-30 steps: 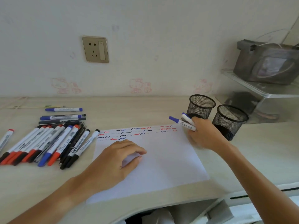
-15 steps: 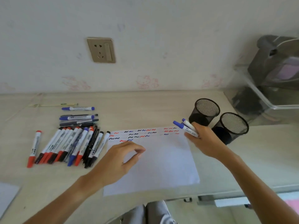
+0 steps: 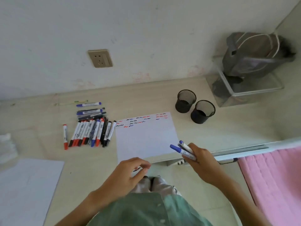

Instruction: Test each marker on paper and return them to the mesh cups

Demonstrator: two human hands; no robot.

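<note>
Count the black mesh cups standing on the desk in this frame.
2. One black mesh cup stands nearer the wall; the other black mesh cup sits just right of it, closer to the desk's front edge, beyond the white paper's far right corner.

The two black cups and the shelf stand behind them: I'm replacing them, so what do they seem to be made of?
The two black cups look like painted wire mesh, probably metal: the weave shows light through the walls, with a matte finish. The shelf stand looks like clear acrylic or glass: you see through it, with glossy edges.

A grey bag [image 3: 254, 57] is sitting on a clear shelf [image 3: 254, 91] by the wall socket [image 3: 100, 58], a pink towel [image 3: 273, 181] hanging right.
</note>
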